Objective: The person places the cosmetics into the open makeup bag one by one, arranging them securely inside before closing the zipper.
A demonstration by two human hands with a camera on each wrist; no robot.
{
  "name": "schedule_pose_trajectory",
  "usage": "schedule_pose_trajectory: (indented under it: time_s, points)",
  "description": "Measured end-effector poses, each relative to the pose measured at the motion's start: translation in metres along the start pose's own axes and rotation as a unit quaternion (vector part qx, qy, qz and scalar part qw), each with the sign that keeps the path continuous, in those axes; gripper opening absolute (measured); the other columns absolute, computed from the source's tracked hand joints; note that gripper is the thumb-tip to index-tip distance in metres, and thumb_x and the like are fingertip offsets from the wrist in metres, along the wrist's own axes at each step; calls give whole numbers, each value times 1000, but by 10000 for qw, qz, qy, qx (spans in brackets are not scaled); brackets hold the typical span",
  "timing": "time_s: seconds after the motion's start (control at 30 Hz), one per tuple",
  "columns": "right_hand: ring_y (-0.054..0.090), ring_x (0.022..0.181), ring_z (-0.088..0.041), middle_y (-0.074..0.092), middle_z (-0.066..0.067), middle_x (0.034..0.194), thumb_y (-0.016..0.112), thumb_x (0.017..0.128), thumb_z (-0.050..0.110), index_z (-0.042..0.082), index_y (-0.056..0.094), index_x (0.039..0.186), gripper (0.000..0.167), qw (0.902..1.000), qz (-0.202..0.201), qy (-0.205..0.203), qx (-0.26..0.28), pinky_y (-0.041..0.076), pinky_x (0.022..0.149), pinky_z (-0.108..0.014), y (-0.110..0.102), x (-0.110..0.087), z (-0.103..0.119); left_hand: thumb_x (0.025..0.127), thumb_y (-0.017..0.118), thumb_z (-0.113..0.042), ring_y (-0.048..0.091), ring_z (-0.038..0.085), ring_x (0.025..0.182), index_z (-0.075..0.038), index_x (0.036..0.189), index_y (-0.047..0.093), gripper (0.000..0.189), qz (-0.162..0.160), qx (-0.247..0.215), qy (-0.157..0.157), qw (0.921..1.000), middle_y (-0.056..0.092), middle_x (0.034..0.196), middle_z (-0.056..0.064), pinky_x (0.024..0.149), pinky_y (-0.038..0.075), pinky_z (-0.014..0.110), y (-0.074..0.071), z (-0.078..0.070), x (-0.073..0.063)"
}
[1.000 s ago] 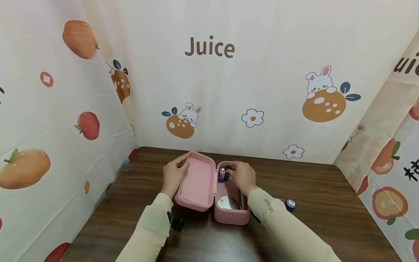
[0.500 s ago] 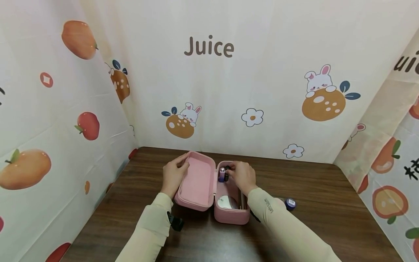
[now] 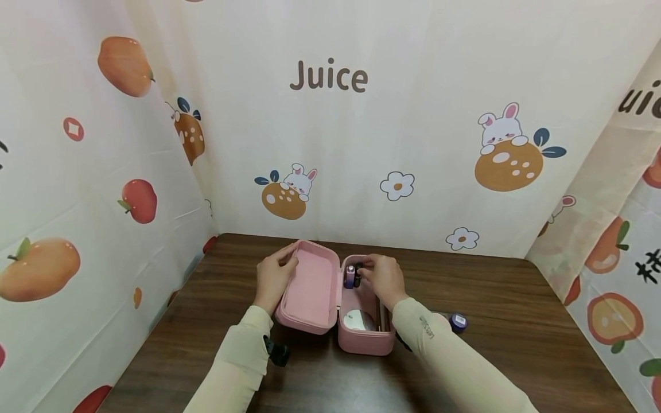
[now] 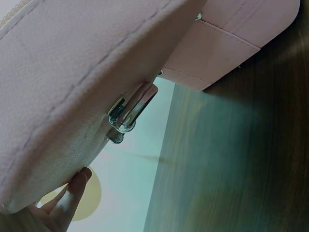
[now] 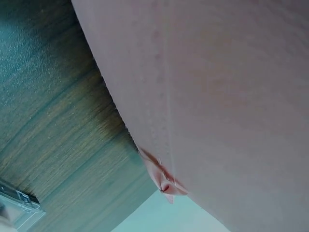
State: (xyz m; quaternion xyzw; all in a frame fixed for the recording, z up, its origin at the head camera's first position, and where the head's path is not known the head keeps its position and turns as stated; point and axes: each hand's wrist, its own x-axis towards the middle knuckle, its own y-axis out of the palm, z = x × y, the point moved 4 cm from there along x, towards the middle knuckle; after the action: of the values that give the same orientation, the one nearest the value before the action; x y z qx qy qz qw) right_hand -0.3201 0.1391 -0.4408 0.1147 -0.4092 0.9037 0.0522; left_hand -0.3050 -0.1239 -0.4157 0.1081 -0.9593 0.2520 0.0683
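Note:
A pink case (image 3: 365, 345) lies open on the table, its lid (image 3: 312, 287) swung out to the left. My left hand (image 3: 272, 281) grips that lid by its left rim; in the left wrist view fingers (image 4: 70, 198) press its outer side near a metal clasp (image 4: 128, 113). Inside the case's far end, my right hand (image 3: 386, 278) pinches a small black tube (image 3: 357, 279). Touching or close beside it stands a purple tube (image 3: 350, 277) with a pale top. A white rounded piece (image 3: 356, 320) and slim brown sticks (image 3: 380, 316) lie nearer the front. The right wrist view hides that hand behind the case wall (image 5: 217, 96).
On the wooden table (image 3: 496, 344), a dark blue round jar (image 3: 458, 322) stands right of the case, with a pinkish item (image 3: 442, 315) partly behind the right sleeve. A clear box corner (image 5: 24, 210) shows in the right wrist view. Printed curtains enclose the table's back and sides.
Both hands keep their places on the lid and the black tube. The head view shifts very slightly; nothing else visibly moves.

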Motion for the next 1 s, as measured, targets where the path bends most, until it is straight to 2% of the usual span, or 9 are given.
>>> schedule_pose_trajectory:
  time_s: [0.13,0.23,0.43,0.7,1.0]
  points:
    - [73,87,-20,76,-6,93,78,83,11,7,76,102,20,9987,-48,54,511,58,75,-36,-7,-1,-1,92,66,-20,59,20,123,-21,129,67,37,0,14,-16,10000,65,131,-2,100,48,42,1,-1,0]
    - [73,86,-20,76,-6,92,77,84,10,6,76,101,17,9974,-190,11,700,58,74,-36,-14,-2,-1,92,65,-20,59,20,124,-22,129,67,36,1,22,-3,10000,65,131,-2,100,48,42,1,-1,0]
    - [71,80,-17,76,-4,88,76,86,13,7,77,98,14,9959,-584,-113,683,57,70,-36,-28,-6,-4,93,65,-20,56,23,127,-20,130,67,37,18,-17,31,10000,64,132,0,104,45,46,1,1,1]
    - [69,78,-17,75,-3,88,75,87,15,8,77,98,13,9940,-842,-102,695,56,69,-35,-40,-17,-7,92,66,-21,60,21,122,-20,129,67,37,-35,4,48,10000,65,131,-1,99,48,43,0,4,1]
    - [65,71,-14,74,-4,83,73,89,15,10,77,94,8,9913,-1054,136,773,51,59,-22,-55,-36,-22,92,65,-20,59,21,122,-20,129,67,37,-3,-11,59,10000,65,131,-2,100,47,43,0,4,1]
